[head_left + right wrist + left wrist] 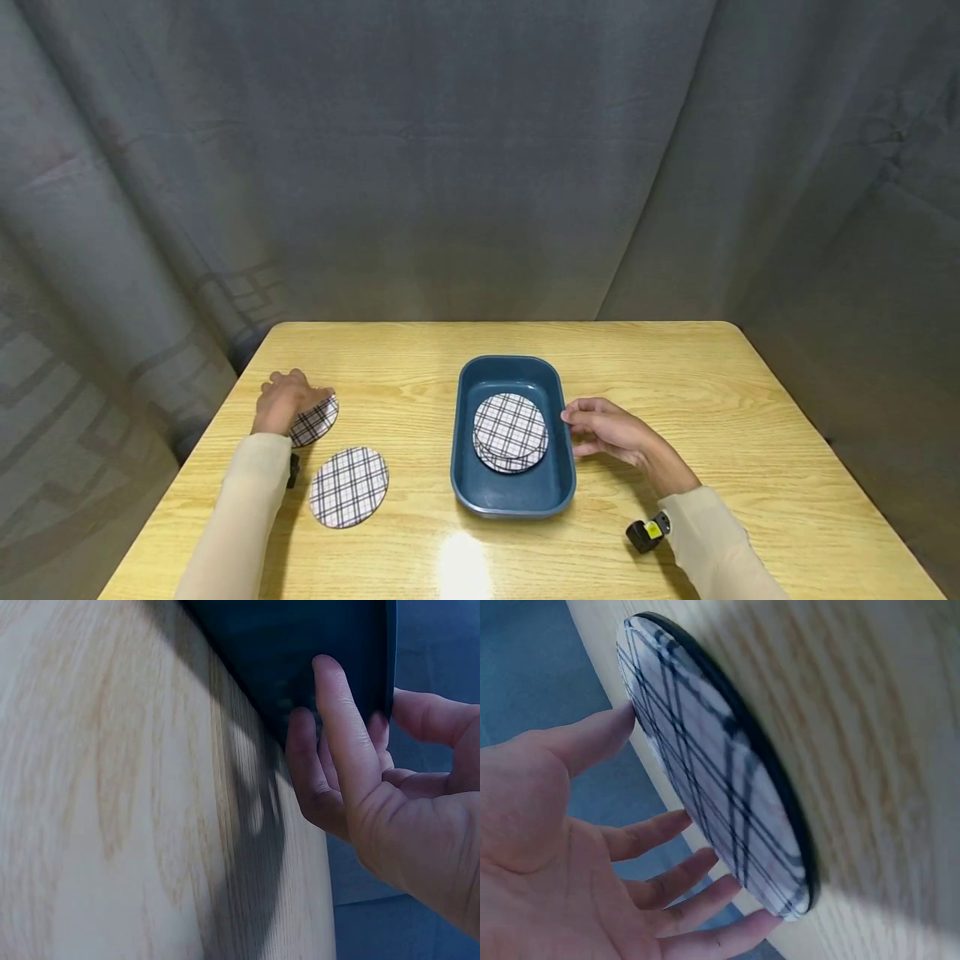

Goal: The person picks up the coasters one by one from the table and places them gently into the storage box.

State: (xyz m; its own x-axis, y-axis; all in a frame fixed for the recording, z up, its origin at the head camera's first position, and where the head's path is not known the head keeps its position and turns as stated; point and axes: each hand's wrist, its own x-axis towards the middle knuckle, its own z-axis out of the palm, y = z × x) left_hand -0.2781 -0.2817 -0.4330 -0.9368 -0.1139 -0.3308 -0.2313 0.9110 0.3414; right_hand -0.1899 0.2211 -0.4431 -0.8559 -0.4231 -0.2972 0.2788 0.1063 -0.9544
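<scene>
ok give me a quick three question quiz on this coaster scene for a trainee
1. True or false: the blue tray holds a stack of plaid coasters.
2. How many plaid coasters lie outside the tray?
3. What does the right hand touch: A) the tray's outer wall, B) a coaster, C) nothing?

Key:
1. True.
2. Two: one under the left hand, tilted up off the table by its fingers, and a loose coaster lying flat.
3. A.
</scene>
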